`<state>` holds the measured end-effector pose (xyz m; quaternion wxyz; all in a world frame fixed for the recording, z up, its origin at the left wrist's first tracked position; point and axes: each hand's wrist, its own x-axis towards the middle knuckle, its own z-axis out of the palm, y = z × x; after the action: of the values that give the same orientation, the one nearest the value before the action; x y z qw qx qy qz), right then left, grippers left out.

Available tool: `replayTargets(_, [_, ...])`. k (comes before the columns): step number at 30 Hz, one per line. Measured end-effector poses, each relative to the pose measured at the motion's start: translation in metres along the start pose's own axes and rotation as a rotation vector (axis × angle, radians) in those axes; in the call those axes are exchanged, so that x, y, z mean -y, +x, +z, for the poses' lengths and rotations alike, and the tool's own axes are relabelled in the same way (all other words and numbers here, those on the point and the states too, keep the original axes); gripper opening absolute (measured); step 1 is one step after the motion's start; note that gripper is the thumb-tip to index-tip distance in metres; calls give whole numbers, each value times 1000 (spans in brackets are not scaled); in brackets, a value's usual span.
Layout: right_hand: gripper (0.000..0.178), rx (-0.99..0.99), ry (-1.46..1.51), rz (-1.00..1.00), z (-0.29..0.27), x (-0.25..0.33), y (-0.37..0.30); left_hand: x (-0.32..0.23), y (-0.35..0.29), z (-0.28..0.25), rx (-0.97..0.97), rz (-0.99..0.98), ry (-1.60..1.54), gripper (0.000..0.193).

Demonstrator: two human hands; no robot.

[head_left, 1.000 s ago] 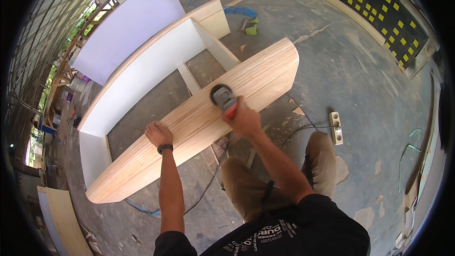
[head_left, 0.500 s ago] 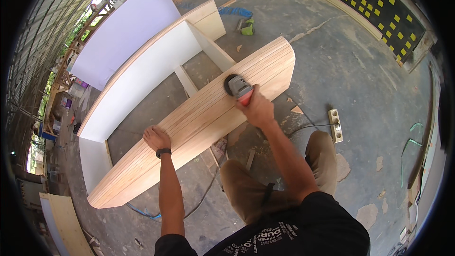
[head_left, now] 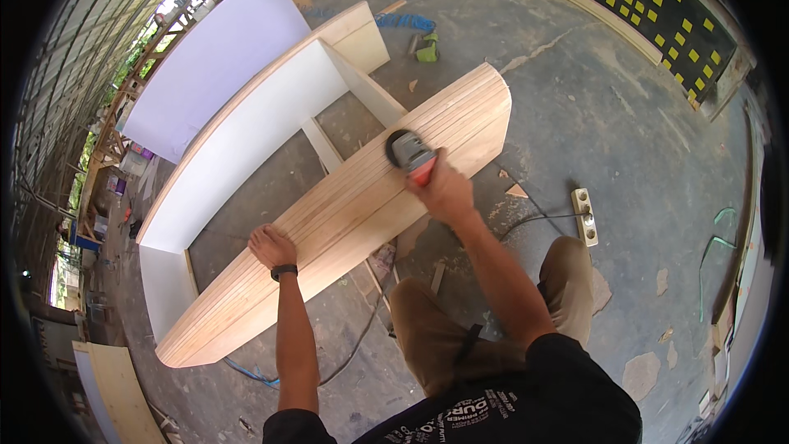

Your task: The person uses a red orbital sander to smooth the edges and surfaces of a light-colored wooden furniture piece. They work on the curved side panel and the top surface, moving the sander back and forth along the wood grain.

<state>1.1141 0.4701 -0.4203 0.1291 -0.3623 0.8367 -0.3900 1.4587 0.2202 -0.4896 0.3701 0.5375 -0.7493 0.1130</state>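
I see bare forearms coming up from the lower edge, with short black sleeves at the shoulders. My left hand [head_left: 271, 245] has a black band [head_left: 283, 271] round the wrist; my right hand [head_left: 445, 192] wears nothing. The black shirt [head_left: 526, 399] carries white lettering across the chest. Below it are tan trousers [head_left: 444, 337], with a dark strap hanging at the hip.

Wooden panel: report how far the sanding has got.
Done: nothing on the wooden panel visibly marks a finished area; its surface looks even all over. In hand: the right hand presses the sander near the panel's far end while the left hand steadies it. Left: cannot tell.
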Motion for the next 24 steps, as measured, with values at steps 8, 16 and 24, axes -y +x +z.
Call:
replayTargets(8, [76,253,-5,-363,91,64,-80,12,0,4,6,65,-2,21])
replayTargets(16, [75,174,60,-164,61,25,-58,21,-3,7,-4,108,7,23])
replayTargets(24, [74,-185,103,84,-15,-62,17,23,-3,11,-24,115,46,24])
